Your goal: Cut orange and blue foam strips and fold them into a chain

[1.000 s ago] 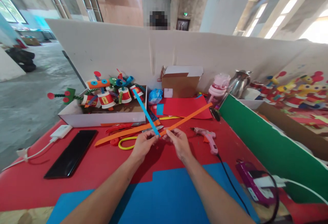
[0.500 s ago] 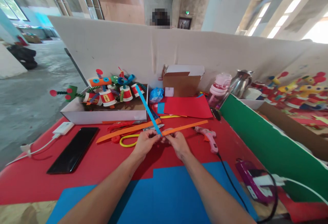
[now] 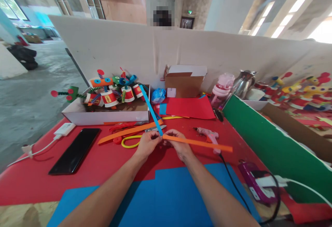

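My left hand (image 3: 147,145) pinches the near end of a blue paper strip (image 3: 150,108), which slants away up and to the left. An orange paper strip (image 3: 202,143) meets it at that end and stretches right, over my right wrist side and the pink glue gun (image 3: 210,135). My right hand (image 3: 177,143) is closed at the joint of the two strips, its fingertips partly hidden behind the orange one. Beside my left hand lie yellow-handled scissors (image 3: 130,142) and another orange strip (image 3: 124,133).
A white box (image 3: 109,118) of paper-cup figures stands at the back left. A black phone (image 3: 74,151) lies left, blue sheets (image 3: 178,192) in front. Right are a purple device (image 3: 255,182) with cables and a green-sided box (image 3: 269,144). Red paper (image 3: 190,108) lies behind my hands.
The orange strip in my hands has swung down at its free end, from pointing up-right to sloping down-right across the glue gun. My hands stay in nearly the same place.
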A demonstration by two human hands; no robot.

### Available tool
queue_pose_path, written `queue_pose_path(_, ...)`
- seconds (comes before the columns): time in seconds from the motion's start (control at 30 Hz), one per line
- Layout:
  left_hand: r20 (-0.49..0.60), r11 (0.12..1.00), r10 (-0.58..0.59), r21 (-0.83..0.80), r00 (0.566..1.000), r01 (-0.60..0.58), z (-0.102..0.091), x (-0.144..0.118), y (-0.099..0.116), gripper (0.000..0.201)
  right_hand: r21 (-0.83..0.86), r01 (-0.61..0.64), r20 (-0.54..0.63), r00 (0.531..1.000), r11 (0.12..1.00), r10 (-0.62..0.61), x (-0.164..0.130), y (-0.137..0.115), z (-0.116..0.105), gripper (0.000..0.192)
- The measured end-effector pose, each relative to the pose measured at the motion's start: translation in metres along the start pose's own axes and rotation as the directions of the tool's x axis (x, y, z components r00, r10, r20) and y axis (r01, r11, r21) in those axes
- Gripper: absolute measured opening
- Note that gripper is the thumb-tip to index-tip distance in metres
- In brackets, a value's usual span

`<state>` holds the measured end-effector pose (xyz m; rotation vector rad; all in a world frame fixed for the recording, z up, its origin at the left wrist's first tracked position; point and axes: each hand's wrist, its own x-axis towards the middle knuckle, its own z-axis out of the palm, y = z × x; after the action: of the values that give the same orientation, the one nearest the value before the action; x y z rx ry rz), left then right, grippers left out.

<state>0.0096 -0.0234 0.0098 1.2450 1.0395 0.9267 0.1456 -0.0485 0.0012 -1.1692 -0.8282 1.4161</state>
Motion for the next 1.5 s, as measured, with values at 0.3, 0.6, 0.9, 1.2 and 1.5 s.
queue_pose_path(0.3,-0.004,0.998,-0.001,-0.058,1.0,0.001,0.0005,0.0008,-0.0024,0.022,0.017,-0.024,0.004,1.0,1.0,0.024,-0.0008,-0.0039,0.0004,0.038)
queue_pose_path(0.6,-0.023,0.999,0.027,0.035,0.999,-0.026,0.0006,0.0007,-0.0012,0.018,0.004,-0.023,0.011,1.0,1.0,0.023,-0.0022,-0.0056,0.0004,0.033)
queue_pose_path(0.9,-0.003,0.992,0.025,0.121,1.0,-0.024,0.0008,-0.0005,-0.002,0.018,-0.007,0.028,0.024,0.999,1.0,-0.028,0.0009,-0.0006,-0.0001,0.036)
queue_pose_path(1.2,0.057,0.969,0.06,0.238,0.997,-0.072,-0.0054,0.0006,0.0026,0.025,-0.098,0.017,-0.02,1.0,0.995,-0.019,0.0022,0.0036,-0.0009,0.035)
queue_pose_path(1.5,0.08,0.996,-0.086,-0.013,0.993,0.087,-0.0075,0.0038,0.0008,0.034,0.013,0.021,0.098,0.995,1.0,-0.022,0.0005,-0.0006,-0.0014,0.042)
